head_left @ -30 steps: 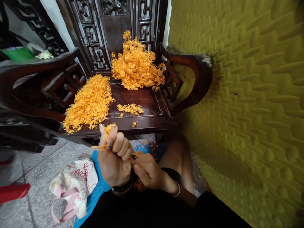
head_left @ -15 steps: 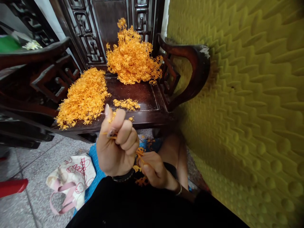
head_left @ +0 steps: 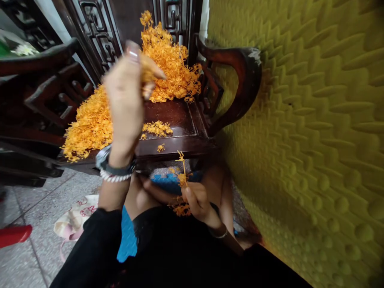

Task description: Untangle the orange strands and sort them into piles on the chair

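Note:
My right hand [head_left: 199, 202] is closed on a sprig of small orange spidery pieces [head_left: 181, 176] with thin stems, which look like plastic. More orange pieces hang just under that hand, above my lap. Blurred by motion, my left hand [head_left: 126, 92] is raised over the dark wooden seat, in front of the orange piles. Orange shows between its fingers, but I cannot tell whether it is held or lies behind. One long heap of orange pieces [head_left: 88, 130] covers the seat's left side. A taller tangled pile [head_left: 169, 66] stands at the back.
A small row of orange pieces [head_left: 158, 128] and a single piece [head_left: 161, 148] lie near the seat's front edge [head_left: 186, 148]. The chair's curved arm [head_left: 249, 80] stands beside a yellow-green textured panel [head_left: 315, 120]. A cloth bag [head_left: 72, 220] and blue mat [head_left: 127, 236] are on the floor.
My left hand has risen from beside my right hand up toward the piles. My right hand has stayed low, and its orange sprig now shows upright. The view has shifted slightly.

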`<move>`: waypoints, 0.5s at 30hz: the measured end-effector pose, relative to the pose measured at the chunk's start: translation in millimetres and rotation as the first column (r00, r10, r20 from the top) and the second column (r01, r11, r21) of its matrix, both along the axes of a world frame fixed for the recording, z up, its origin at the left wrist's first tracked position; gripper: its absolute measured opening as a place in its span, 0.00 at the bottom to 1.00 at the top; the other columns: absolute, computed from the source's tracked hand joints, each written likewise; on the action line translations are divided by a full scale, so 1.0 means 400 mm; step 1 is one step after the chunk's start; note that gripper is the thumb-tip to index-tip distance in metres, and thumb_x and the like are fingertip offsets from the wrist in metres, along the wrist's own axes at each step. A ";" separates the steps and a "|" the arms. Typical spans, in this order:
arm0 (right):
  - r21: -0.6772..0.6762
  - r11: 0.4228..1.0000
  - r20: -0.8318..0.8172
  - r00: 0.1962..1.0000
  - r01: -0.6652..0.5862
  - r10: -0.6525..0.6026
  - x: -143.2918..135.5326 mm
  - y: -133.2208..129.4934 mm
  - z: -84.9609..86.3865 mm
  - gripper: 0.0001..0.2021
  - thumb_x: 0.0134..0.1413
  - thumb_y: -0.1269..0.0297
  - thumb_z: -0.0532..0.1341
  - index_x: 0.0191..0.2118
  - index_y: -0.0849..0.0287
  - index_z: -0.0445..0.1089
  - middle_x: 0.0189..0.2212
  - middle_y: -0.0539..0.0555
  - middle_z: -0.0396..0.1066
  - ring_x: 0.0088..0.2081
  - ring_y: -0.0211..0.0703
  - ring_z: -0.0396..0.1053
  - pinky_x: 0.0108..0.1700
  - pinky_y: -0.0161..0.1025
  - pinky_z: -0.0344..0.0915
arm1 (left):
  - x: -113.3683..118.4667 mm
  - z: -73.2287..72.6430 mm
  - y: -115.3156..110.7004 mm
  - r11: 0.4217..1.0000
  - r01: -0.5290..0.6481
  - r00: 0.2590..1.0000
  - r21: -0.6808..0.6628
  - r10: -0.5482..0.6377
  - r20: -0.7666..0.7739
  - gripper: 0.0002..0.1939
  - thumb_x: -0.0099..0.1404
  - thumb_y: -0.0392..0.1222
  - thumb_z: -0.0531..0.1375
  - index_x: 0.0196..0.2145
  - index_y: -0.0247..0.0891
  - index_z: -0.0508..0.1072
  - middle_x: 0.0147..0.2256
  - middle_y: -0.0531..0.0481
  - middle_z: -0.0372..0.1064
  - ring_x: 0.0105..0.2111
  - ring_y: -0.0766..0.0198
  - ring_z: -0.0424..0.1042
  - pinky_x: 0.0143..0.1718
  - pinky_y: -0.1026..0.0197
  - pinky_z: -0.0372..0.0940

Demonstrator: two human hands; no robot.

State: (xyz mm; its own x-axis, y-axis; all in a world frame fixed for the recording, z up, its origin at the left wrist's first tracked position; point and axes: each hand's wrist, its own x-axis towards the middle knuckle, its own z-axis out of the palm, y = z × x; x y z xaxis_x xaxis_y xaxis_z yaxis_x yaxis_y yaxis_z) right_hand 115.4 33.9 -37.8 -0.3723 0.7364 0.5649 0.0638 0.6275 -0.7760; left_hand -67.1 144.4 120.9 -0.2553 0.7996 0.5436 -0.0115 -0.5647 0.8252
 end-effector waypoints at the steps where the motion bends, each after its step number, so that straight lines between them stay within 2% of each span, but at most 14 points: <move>1: 0.012 1.000 -0.005 1.000 0.000 0.000 -0.001 0.006 0.005 0.22 0.68 0.64 0.43 0.19 0.55 0.51 0.15 0.47 0.52 0.18 0.37 0.52 0.27 0.40 0.53 | 0.023 -0.021 0.038 0.997 -0.074 0.954 0.009 0.073 -0.290 0.19 0.71 0.43 0.48 0.34 0.29 0.75 0.27 0.56 0.63 0.32 0.70 0.67 0.36 0.65 0.58; 2: 0.011 1.000 -0.005 1.000 0.007 -0.007 -0.002 0.011 0.010 0.22 0.67 0.64 0.43 0.19 0.54 0.51 0.15 0.47 0.53 0.18 0.37 0.53 0.27 0.41 0.53 | 0.043 -0.046 0.077 0.991 -0.134 0.809 0.026 0.125 -0.574 0.21 0.72 0.42 0.46 0.36 0.27 0.75 0.28 0.54 0.63 0.36 0.64 0.68 0.40 0.61 0.58; 3: 0.001 1.000 0.000 1.000 0.018 -0.018 -0.003 0.013 0.014 0.22 0.67 0.63 0.43 0.19 0.54 0.51 0.15 0.47 0.53 0.18 0.38 0.53 0.27 0.41 0.53 | 0.058 -0.076 0.114 0.981 -0.194 0.647 0.002 0.130 -0.751 0.20 0.72 0.41 0.46 0.39 0.26 0.75 0.32 0.50 0.66 0.40 0.59 0.69 0.45 0.56 0.58; 4: -0.010 1.000 0.005 1.000 0.025 -0.025 -0.002 0.014 0.019 0.22 0.67 0.63 0.43 0.19 0.54 0.51 0.15 0.47 0.53 0.19 0.38 0.53 0.27 0.41 0.54 | 0.069 -0.109 0.149 0.971 -0.238 0.496 -0.019 0.105 -0.862 0.18 0.72 0.40 0.47 0.42 0.26 0.74 0.37 0.45 0.69 0.44 0.53 0.68 0.49 0.51 0.57; 5: -0.020 0.999 0.007 0.999 0.033 -0.033 0.000 0.015 0.024 0.22 0.67 0.62 0.43 0.19 0.54 0.50 0.15 0.47 0.53 0.19 0.39 0.54 0.27 0.41 0.54 | 0.076 -0.143 0.179 0.965 -0.261 0.378 -0.030 0.074 -0.923 0.17 0.72 0.41 0.49 0.45 0.27 0.74 0.42 0.40 0.69 0.49 0.48 0.65 0.51 0.47 0.56; 7: -0.021 0.999 0.011 0.999 0.049 -0.049 0.007 0.015 0.036 0.22 0.67 0.61 0.43 0.19 0.54 0.50 0.15 0.47 0.53 0.19 0.38 0.53 0.27 0.41 0.54 | 0.080 -0.208 0.227 0.962 -0.264 0.200 -0.062 -0.008 -0.980 0.17 0.70 0.40 0.51 0.48 0.29 0.73 0.48 0.33 0.67 0.54 0.42 0.60 0.53 0.42 0.54; 9: -0.014 0.998 0.026 0.998 0.061 -0.061 0.016 0.015 0.047 0.22 0.67 0.61 0.43 0.19 0.54 0.49 0.15 0.47 0.52 0.18 0.37 0.52 0.26 0.41 0.53 | 0.075 -0.260 0.256 0.959 -0.254 0.094 -0.123 -0.102 -0.990 0.17 0.69 0.40 0.51 0.48 0.29 0.74 0.51 0.31 0.65 0.56 0.39 0.58 0.53 0.41 0.54; 11: -0.016 0.997 0.040 0.996 0.079 -0.078 0.023 0.018 0.053 0.22 0.67 0.61 0.43 0.19 0.55 0.50 0.15 0.47 0.52 0.18 0.36 0.52 0.26 0.40 0.53 | 0.064 -0.295 0.273 0.950 -0.244 0.045 -0.196 -0.191 -0.981 0.17 0.69 0.39 0.51 0.48 0.31 0.75 0.53 0.31 0.63 0.56 0.39 0.57 0.53 0.40 0.53; 13: -0.017 0.996 0.033 0.996 0.083 -0.083 0.027 0.022 0.052 0.23 0.67 0.61 0.43 0.18 0.55 0.50 0.14 0.47 0.53 0.18 0.36 0.52 0.26 0.40 0.53 | 0.051 -0.315 0.283 0.938 -0.226 0.035 -0.262 -0.261 -0.965 0.17 0.69 0.40 0.51 0.50 0.36 0.75 0.55 0.34 0.63 0.57 0.39 0.57 0.54 0.38 0.51; 15: -0.018 0.996 0.002 0.996 0.087 -0.087 0.028 0.027 0.044 0.24 0.67 0.59 0.43 0.18 0.55 0.50 0.14 0.47 0.53 0.18 0.36 0.52 0.26 0.40 0.53 | 0.035 -0.322 0.290 0.922 -0.206 0.063 -0.329 -0.323 -0.944 0.18 0.69 0.42 0.51 0.54 0.42 0.72 0.57 0.38 0.61 0.57 0.40 0.57 0.55 0.37 0.49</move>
